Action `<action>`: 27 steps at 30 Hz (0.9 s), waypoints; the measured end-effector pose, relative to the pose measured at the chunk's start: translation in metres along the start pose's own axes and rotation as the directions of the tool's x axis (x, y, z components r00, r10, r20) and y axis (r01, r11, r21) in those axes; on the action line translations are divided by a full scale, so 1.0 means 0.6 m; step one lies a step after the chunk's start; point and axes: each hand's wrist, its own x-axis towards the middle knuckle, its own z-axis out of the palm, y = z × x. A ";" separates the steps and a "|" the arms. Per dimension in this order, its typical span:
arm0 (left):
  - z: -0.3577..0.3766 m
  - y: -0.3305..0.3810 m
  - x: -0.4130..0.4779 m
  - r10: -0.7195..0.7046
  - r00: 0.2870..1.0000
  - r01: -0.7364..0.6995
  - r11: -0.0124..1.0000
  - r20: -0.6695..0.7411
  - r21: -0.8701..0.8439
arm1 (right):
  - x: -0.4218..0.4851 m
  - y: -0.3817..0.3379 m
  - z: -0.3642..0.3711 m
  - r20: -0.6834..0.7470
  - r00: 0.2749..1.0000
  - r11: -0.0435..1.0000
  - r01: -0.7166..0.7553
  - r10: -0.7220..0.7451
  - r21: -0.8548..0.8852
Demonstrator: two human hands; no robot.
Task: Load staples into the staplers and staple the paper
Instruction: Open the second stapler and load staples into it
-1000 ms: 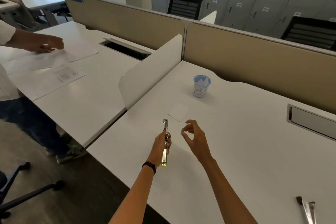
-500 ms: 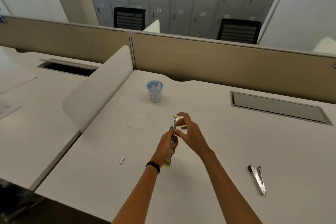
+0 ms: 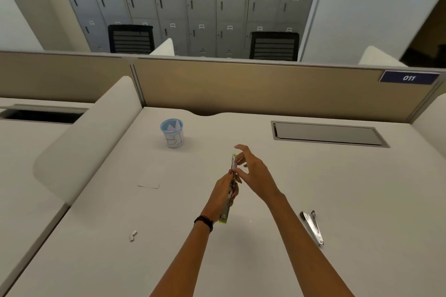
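Lime-edged stapler (image 3: 225,212) is held in the air over the middle of the white surface (image 3: 362,188), end-on to the camera with its nose pointing away towards the tan back partition (image 3: 241,84). The left hand (image 3: 223,191) grips its body, fingers wrapped round it. The right hand (image 3: 253,171) meets it at the far end: thumb and one fingertip pinch at the upper part, while the other fingers (image 3: 241,148) fan out loosely. Whether staples sit between the pinching tips is too small to tell.

On the left the surface ends at a rounded white side divider (image 3: 84,140); its back edge runs along the partition, with a shallow notch in the middle. A closed cable hatch (image 3: 328,134) lies flush at back right. Bare surface spreads all round beneath the hands.

A small square of paper (image 3: 149,177) lies flat, left of the hands and apart from them. Behind it stands a blue-rimmed cup (image 3: 171,132). A silver stapler (image 3: 311,226) lies open on the right, well clear of the right forearm. A small white piece (image 3: 132,236) rests near front left.
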 end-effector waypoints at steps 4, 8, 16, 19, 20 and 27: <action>0.011 0.002 0.007 -0.005 1.000 0.005 1.000 -0.009 0.012 | -0.003 0.008 -0.008 0.008 1.000 1.000 -0.013 0.013 -0.017; 0.022 0.003 0.010 -0.013 1.000 0.013 1.000 -0.013 0.025 | -0.003 0.014 -0.014 -0.032 0.999 0.999 -0.037 0.036 -0.031; 0.032 0.003 0.011 -0.001 1.000 0.001 1.000 -0.006 0.020 | -0.002 0.021 -0.031 -0.016 0.999 0.999 -0.033 0.033 -0.016; 0.033 0.004 0.009 0.010 1.000 -0.010 1.000 -0.006 0.020 | -0.009 0.020 -0.036 0.038 0.999 1.000 -0.013 0.014 -0.013; 0.034 0.005 0.008 0.011 1.000 -0.011 1.000 -0.006 0.018 | -0.012 0.018 -0.036 0.051 0.999 1.000 -0.007 0.008 -0.014; 0.037 0.014 0.002 -0.011 1.000 0.011 1.000 -0.028 0.025 | -0.024 0.007 -0.042 0.080 0.997 0.999 0.013 -0.010 -0.039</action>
